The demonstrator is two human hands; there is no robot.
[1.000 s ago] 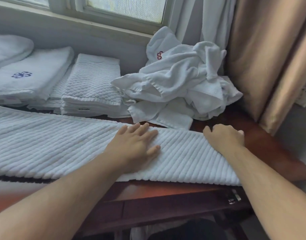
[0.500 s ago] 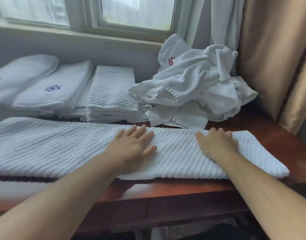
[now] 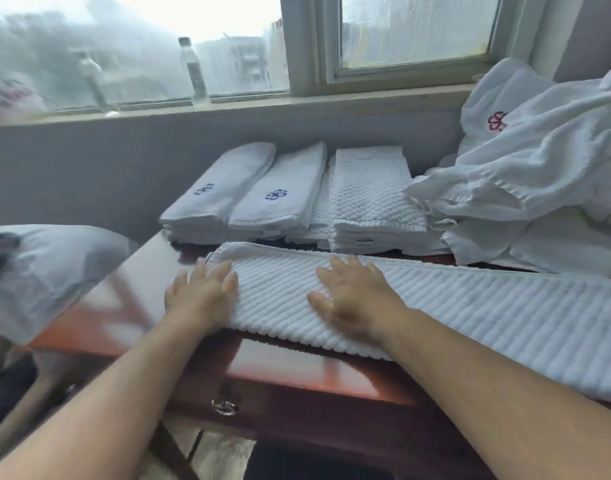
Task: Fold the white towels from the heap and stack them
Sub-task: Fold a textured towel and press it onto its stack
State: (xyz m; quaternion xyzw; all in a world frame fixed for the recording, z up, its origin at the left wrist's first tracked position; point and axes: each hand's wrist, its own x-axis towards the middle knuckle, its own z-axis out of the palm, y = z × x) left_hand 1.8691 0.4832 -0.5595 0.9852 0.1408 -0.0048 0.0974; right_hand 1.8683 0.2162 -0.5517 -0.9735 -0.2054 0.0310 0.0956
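Desk: reddish wood, under a window.
Ribbed towel: long folded strip along the desk's front edge.
Left hand: flat on the strip's left end, gripping nothing.
Right hand: flat on the strip nearby, fingers straight.
Folded stacks: back edge.
Heap: back right corner.

We get soft daylight from far window, blown out up top; glare on bench left; motion blur & edge warp there too.
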